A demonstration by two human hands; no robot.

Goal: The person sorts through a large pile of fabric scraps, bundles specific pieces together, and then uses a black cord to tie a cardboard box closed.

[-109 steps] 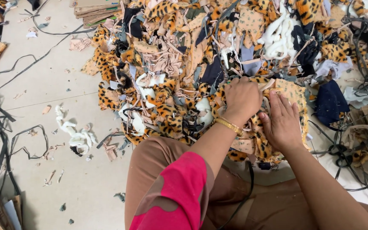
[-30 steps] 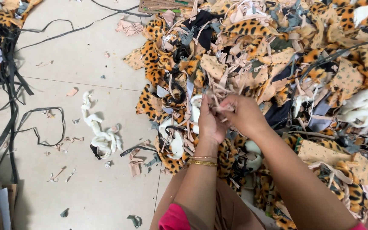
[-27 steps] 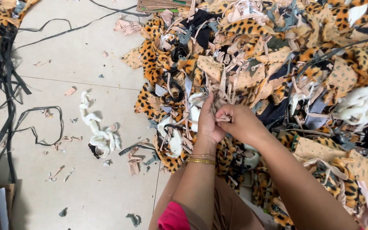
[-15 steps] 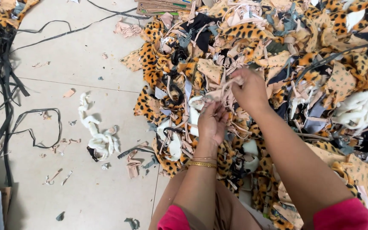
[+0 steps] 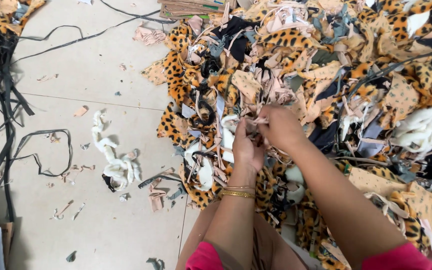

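A single head-worn camera looks steeply down from close above the person's own forearms, with the fabric-scrap heap (image 5: 326, 75) filling twelve to three o'clock and tiled floor (image 5: 76, 75) toward nine.

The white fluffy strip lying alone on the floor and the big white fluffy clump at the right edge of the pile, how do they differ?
The white fluffy strip is thin, long and twisted into loops; the white fluffy clump is thick and bunched. The strip lies alone on the bare tile floor, away from both hands; the clump rests on top of the scrap pile, among leopard-print pieces. Both look like the same off-white plush material.
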